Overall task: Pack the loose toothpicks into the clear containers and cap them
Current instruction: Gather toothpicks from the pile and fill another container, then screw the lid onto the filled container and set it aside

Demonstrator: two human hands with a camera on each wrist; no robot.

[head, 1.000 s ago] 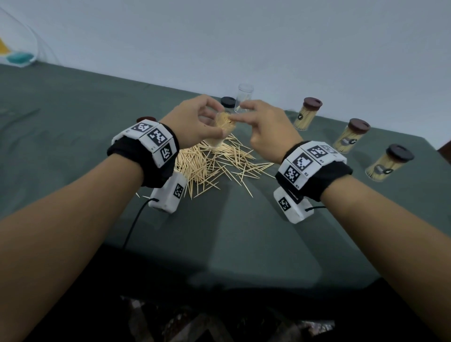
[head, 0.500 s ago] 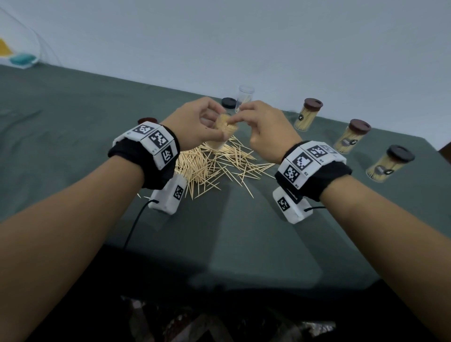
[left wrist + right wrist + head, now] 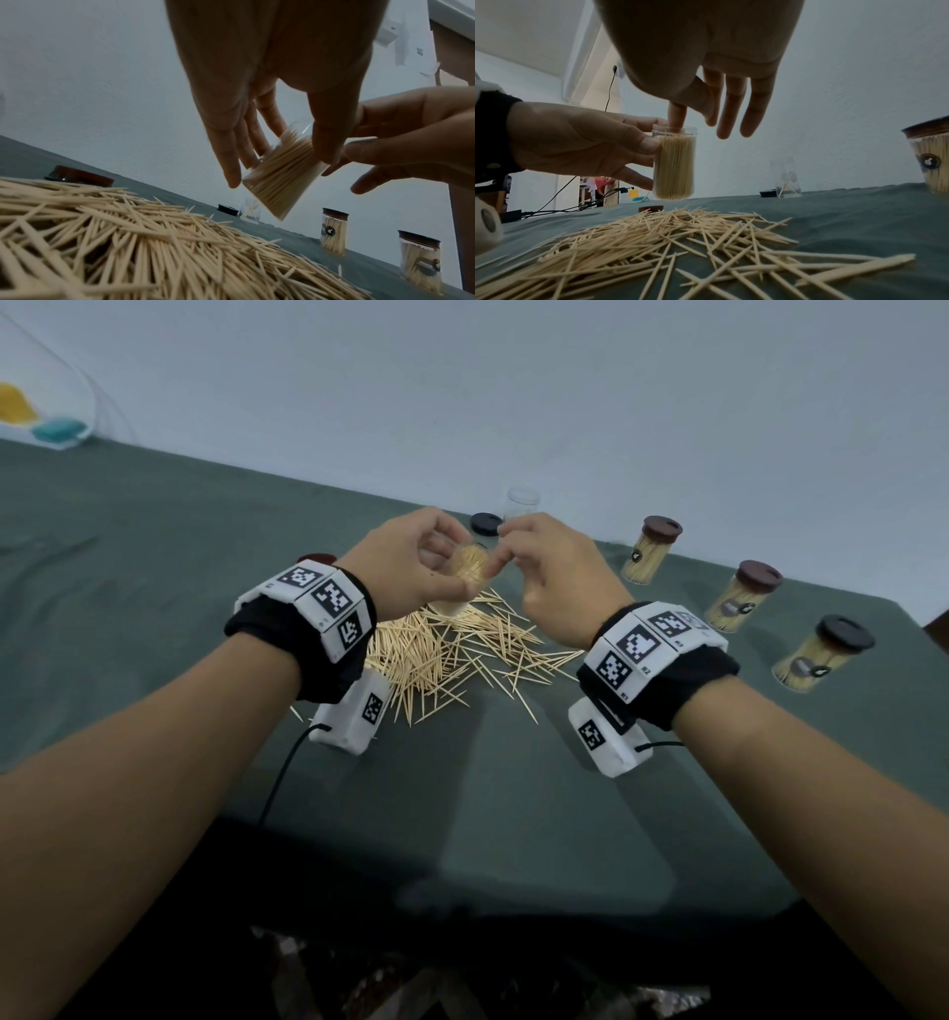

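Above the pile, the left hand gripped the jar. The right hand, earlier pinching toothpicks, now poked one finger inside, tamping; capping looked close.

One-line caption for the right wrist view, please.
Left hand holds a full clear container above loose toothpicks while the right hand presses a fingertip into its mouth.

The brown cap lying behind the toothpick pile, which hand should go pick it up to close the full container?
Probably the right hand. The left hand grips the full container, while the right only has a fingertip in its mouth. The brown cap lies on the left, though, so it must reach across.
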